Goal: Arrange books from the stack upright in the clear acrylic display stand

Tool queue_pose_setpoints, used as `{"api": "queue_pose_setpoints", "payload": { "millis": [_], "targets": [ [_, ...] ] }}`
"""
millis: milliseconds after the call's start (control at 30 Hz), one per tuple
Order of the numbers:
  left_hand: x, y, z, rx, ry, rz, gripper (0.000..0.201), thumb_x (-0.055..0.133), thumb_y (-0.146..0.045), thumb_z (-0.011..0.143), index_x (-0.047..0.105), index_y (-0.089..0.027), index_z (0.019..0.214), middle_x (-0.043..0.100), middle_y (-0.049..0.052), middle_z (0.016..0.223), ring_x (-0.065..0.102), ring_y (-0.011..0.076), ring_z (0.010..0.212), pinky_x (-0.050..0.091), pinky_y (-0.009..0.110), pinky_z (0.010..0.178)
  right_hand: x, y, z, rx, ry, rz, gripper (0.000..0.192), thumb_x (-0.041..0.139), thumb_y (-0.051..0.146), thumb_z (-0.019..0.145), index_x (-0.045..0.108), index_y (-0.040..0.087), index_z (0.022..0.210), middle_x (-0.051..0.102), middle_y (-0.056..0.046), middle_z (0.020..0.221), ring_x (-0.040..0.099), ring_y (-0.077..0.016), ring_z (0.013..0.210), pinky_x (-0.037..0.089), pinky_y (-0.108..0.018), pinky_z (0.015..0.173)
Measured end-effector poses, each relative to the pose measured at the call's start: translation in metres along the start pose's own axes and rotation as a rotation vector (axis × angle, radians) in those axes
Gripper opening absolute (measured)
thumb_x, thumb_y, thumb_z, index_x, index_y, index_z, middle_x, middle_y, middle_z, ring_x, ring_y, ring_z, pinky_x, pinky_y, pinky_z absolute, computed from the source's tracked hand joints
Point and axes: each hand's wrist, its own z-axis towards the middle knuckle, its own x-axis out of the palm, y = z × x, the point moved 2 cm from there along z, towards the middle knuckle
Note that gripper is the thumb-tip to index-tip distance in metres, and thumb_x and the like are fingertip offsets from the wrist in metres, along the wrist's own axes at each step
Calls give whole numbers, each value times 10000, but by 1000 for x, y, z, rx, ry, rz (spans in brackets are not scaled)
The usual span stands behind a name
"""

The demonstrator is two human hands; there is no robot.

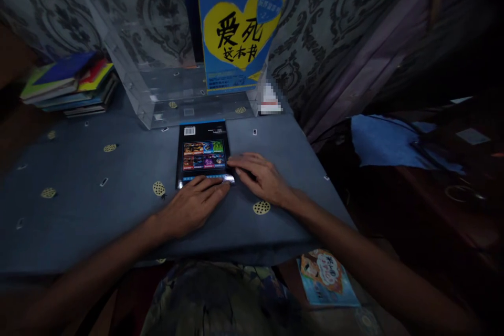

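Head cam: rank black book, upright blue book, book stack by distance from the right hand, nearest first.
From the right hand:
1. Black book, flat on the table, under its fingertips.
2. Upright blue book, behind, in the clear stand.
3. Book stack, far left corner.

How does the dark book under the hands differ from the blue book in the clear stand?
The dark book lies flat on the table, back cover up with a barcode; the blue book stands upright in the clear stand, front cover showing. The dark book looks smaller and black; the blue book bears a yellow heart. Both hands' fingers touch the dark book; nothing touches the blue book. Both are paperbacks.
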Motion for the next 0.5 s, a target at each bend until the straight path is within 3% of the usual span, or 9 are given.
{"api": "queue_pose_setpoints", "payload": {
  "millis": [200, 400, 500],
  "targets": [
    [-6, 6, -28, -108, -85, -15, 390, 431, -95, 981, 543, -131, 1352, 722, 128, 1179, 659, 227, 1147, 526, 394, 998, 2, 6, -12, -127, 121, -89, 263, 569, 254, 966, 735, 274, 1169, 735, -82, 1252, 673, -255, 1203, 456, -545, 1079],
    [-13, 12, -60, -254, -144, -10, 390, 438, -120, 991, 551, -175, 1361, 734, 111, 1151, 684, 218, 1096, 549, 394, 984, 1, 6, -16, -137, 138, -131, 296, 572, 244, 965, 709, 287, 1224, 716, -79, 1287, 649, -263, 1243, 475, -560, 1070],
    [-14, 13, -72, -317, -208, -41, 439, 441, -111, 987, 505, -189, 1414, 737, 93, 1145, 676, 208, 1125, 565, 362, 987, 9, 19, -14, -126, 114, -163, 290, 556, 255, 983, 697, 265, 1237, 718, -99, 1279, 637, -277, 1258, 473, -570, 1077]
  ]
}}
